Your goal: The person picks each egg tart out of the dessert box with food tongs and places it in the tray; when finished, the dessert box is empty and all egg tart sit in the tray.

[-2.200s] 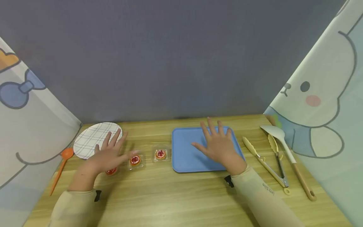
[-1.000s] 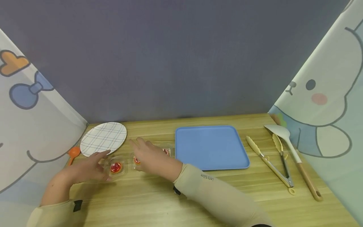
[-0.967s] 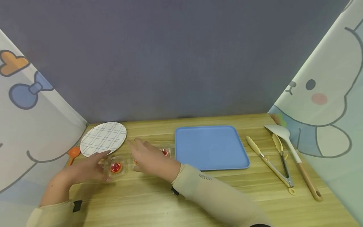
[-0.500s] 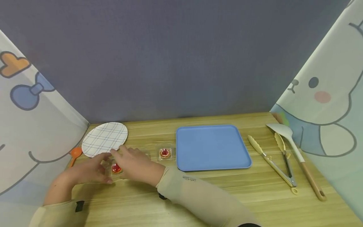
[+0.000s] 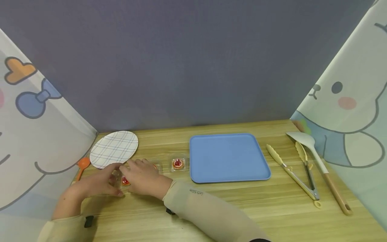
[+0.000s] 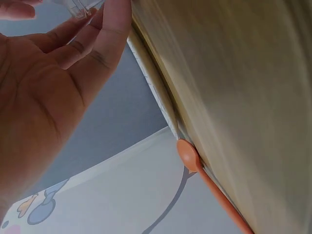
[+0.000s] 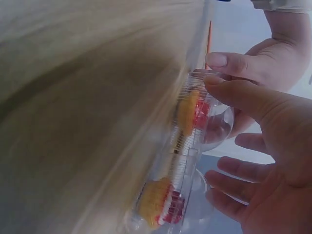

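My right hand (image 5: 145, 178) no longer lies flat on the blue tray (image 5: 229, 158); it has crossed over to the left and now touches the clear tart box (image 5: 124, 180) beside my left hand (image 5: 96, 185). My left hand has slid off the tarts and holds that box at its left side.

The light is soft and even, with faint shadows under the arms on the tabletop (image 5: 229, 208). The head view bends at its edges. Both wrist views are blurry up close.
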The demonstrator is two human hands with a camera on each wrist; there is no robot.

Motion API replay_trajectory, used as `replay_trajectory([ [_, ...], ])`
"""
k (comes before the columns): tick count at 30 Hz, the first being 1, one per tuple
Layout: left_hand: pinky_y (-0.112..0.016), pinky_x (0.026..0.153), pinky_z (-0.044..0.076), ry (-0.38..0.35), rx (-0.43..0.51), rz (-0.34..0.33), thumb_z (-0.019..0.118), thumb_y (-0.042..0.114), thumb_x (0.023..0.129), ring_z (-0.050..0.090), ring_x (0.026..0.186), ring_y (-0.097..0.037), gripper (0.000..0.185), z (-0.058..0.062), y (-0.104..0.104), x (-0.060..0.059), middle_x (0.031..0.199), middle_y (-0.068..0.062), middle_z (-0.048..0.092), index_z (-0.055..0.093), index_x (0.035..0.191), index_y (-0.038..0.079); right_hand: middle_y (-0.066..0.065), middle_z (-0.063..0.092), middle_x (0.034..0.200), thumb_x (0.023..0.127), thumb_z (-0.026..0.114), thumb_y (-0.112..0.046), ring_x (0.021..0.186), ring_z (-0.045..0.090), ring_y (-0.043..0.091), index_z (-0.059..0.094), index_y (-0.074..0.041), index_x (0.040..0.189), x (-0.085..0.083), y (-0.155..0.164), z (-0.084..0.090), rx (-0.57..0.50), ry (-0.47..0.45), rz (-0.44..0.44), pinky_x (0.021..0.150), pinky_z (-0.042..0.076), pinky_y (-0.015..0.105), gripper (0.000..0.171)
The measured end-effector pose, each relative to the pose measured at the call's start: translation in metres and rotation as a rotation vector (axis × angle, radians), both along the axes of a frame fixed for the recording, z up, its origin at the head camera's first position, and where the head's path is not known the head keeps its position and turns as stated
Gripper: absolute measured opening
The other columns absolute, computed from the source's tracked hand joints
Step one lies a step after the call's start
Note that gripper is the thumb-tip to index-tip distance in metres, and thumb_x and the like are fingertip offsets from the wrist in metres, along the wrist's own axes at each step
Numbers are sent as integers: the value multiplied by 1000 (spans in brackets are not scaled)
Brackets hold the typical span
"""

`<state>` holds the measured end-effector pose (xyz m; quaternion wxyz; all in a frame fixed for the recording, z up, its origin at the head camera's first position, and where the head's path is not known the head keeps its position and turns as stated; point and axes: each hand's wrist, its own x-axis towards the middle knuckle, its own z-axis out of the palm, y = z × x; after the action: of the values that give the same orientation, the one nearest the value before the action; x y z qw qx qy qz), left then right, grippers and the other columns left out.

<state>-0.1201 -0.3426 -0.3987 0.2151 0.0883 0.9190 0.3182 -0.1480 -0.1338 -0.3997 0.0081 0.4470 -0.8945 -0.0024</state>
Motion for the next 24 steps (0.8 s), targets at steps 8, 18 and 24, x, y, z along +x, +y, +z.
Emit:
replay_trajectory([
  [8, -38, 85, 53, 10, -31, -5, 90, 37, 69, 55, 119, -37, 113, -4, 0, 1, 138, -24, 47, 22, 152, 0, -11, 45, 139, 84, 70, -61, 130, 49, 13, 37, -34, 149, -1, -6, -8, 20, 20, 13, 113, 38, 29, 78],
  [18, -27, 80, 53, -20, -1, 5, 89, 31, 71, 57, 119, -33, 108, -4, -1, 3, 139, -21, 48, 22, 152, 2, -12, 45, 140, 86, 67, -61, 128, 50, 13, 40, -35, 145, -1, -13, -14, 50, 46, 27, 111, 40, 32, 70],
  [24, -32, 82, 52, -10, -10, -9, 88, 32, 71, 56, 117, -31, 108, -3, 2, 0, 135, -20, 49, 22, 152, 2, -14, 46, 138, 86, 67, -62, 125, 50, 12, 41, -36, 144, -2, -13, -14, 63, 56, 7, 107, 41, 30, 68],
])
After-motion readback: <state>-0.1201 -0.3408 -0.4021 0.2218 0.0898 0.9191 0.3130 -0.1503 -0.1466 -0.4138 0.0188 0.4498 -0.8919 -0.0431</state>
